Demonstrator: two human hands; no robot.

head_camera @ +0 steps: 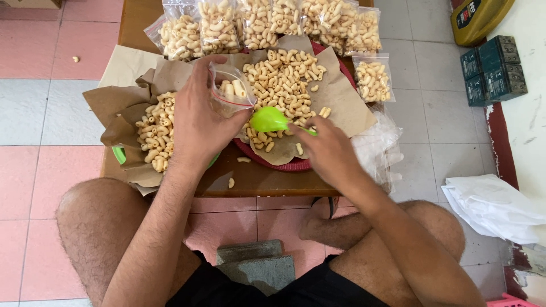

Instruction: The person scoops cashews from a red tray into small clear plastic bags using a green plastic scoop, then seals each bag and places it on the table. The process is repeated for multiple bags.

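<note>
Low table (261, 182): filled bags (267, 23) behind w/ left hand (196, 122) holding small bag (230, 91).

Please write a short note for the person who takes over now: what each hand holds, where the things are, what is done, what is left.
Left hand: holds a small clear bag open, a few snack pieces inside.
Right hand: holds the green spoon, just below the bag.
Loose snacks: main pile on brown paper over a red tray; second pile at left.
Done: row of filled bags at the table's far edge, one more at right.
Left: this bag is nearly empty; both piles remain. Empty bags at right.
</note>
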